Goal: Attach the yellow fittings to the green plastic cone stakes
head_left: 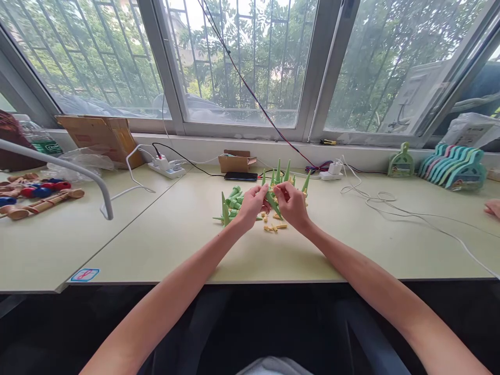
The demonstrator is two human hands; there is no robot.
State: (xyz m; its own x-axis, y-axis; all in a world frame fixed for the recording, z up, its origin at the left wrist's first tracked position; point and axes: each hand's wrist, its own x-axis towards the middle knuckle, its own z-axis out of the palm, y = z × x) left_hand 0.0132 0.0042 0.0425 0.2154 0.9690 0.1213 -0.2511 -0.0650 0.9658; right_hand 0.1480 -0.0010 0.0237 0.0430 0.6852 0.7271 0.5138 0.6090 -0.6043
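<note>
Over the bench point(164, 250), the left hand point(251, 208) grips a slender green piece point(273, 204), which slants down between the two hands. The right hand point(294, 207) is drawn in close, its thumb and fingertips pinched together by the upper end of that piece; whether something small sits in the pinch is too fine to tell. The step in hand looks like close two-handed work at that end, with the left hand steadying and the right hand doing the finer part. From here, any move at that end calls for a firm left grip, a light right pinch and the two kept in line. Just beyond the hands, several pointed green cones point(288, 171) stand upright with yellow bits about them, near enough for the right knuckles to brush. Beside the left hand lies a heap of green pieces point(234, 200), with one cone point(225, 210) upright at its near side. Small yellow pieces point(275, 227) lie loose on the bench, nearer the person. A co-worker's hand point(492, 208) rests at the right edge, well apart.
</note>
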